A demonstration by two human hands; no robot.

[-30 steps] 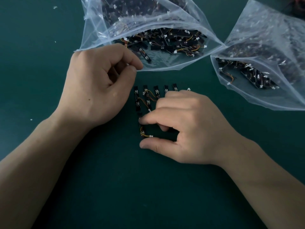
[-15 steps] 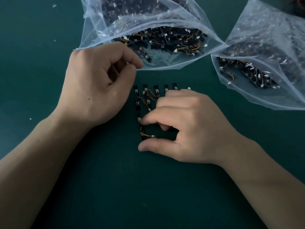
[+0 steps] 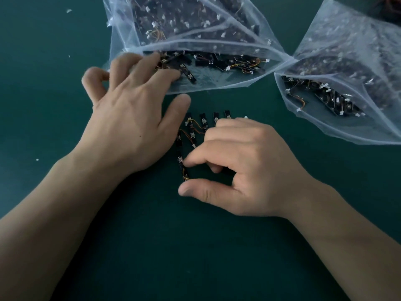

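The wired module lies flat on the table, at the near left of a row of modules. The right hand has its grip closed on it: index tip on the far part, thumb at the near, wired end. The left hand, grip open and fingers spread, reaches into the mouth of the left bag, with blurred fingertips on the loose modules inside. A second bag touches it on the right.
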